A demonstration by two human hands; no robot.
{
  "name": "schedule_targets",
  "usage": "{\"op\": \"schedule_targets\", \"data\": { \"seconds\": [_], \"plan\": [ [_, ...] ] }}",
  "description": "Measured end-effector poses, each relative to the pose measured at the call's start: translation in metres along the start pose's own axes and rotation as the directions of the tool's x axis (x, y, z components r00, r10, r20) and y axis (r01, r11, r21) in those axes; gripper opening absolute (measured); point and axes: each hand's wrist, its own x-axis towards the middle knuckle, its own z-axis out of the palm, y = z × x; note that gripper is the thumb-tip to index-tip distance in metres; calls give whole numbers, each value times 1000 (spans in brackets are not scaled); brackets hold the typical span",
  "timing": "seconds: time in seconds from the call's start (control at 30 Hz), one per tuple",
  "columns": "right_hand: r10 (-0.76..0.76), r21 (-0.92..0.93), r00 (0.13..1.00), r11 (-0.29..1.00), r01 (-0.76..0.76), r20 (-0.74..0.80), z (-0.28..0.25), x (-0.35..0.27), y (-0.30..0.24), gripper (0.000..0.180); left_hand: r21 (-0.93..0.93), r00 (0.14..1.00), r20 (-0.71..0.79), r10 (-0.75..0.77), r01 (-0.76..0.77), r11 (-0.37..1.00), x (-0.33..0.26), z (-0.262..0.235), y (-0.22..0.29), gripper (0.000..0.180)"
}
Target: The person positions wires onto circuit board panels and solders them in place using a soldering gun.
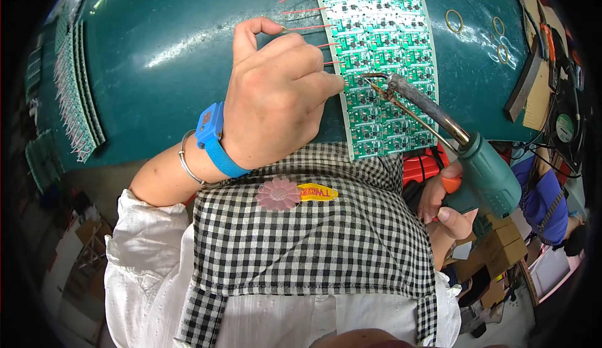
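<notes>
A panel of small green circuit boards [389, 44] lies on the green table in front of me and reaches over its near edge. Thin red wires [306, 12] stick out from the panel's left side, in a row along its upper part. My left hand [269, 100] is closed at that side, fingertips at the panel's edge; whatever is pinched there is hidden. A green soldering gun [492, 172] is gripped in my right hand [444, 207]. The gun's dark bent tip and a thin feed tube meet just over the boards, right of my left fingertips.
Stacked wired board panels [80, 91] stand at the table's left. Several tan rubber bands [454, 21] lie to the right of the panel. Tools and cables crowd the right edge, near a dark bar [524, 88]. A person in purple [544, 197] is beyond, with cardboard boxes [498, 247] below.
</notes>
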Motion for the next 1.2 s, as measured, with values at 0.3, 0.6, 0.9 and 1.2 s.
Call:
{"op": "schedule_targets", "data": {
  "seconds": [0.3, 0.6, 0.9, 1.2],
  "plan": [
    [-19, 47, 999, 999, 17, 39, -12, -10, 3, 57, -40, 999, -44, -12, 10, 999, -6, -6, 13, 23],
    [40, 3, 996, 999, -40, -83, -9, -19, 6, 55, -68, 997, -65, -42, 38, 997, -13, 8, 14, 23],
    [71, 13, 996, 997, -70, -48, -15, -22, 12, 53, -57, 998, -56, -37, 34, 998, -13, 6, 16, 26],
    [-28, 49, 999, 998, 26, 44, -18, -14, 12, 57, -47, 998, -42, -44, 42, 998, -13, 4, 15, 30]
  ]
}}
